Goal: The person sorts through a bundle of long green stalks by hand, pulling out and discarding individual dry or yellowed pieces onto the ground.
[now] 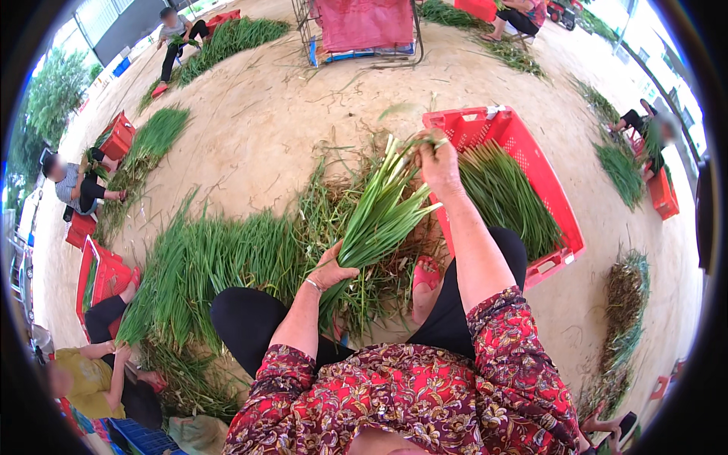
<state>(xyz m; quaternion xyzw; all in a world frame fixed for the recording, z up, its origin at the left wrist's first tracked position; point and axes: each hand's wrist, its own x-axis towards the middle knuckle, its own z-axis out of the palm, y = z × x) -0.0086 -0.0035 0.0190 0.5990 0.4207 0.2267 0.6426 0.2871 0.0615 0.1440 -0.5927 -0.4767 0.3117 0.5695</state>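
Note:
A loose bunch of garlic chives (383, 216), long and green with pale stem ends, slants across the middle in front of me. My left hand (331, 271) is closed around its lower, leafy part, thumb on top. At the pale upper ends my right hand (438, 163) has its fingers curled in a pinch; what lies between them is too small to tell. Just right of that hand stands a red plastic crate (547, 182) with neatly laid chives (504, 197) inside. A wide heap of chives (220, 262) lies on the ground left of the bunch.
Dry leaf scraps (334, 189) litter the ground around the bunch. A pink sandal (425, 274) is on my foot beside the crate. Ahead stands a metal frame with red cloth (365, 26). Several people with chive piles and red crates sit around; one in yellow (87, 379) is near left.

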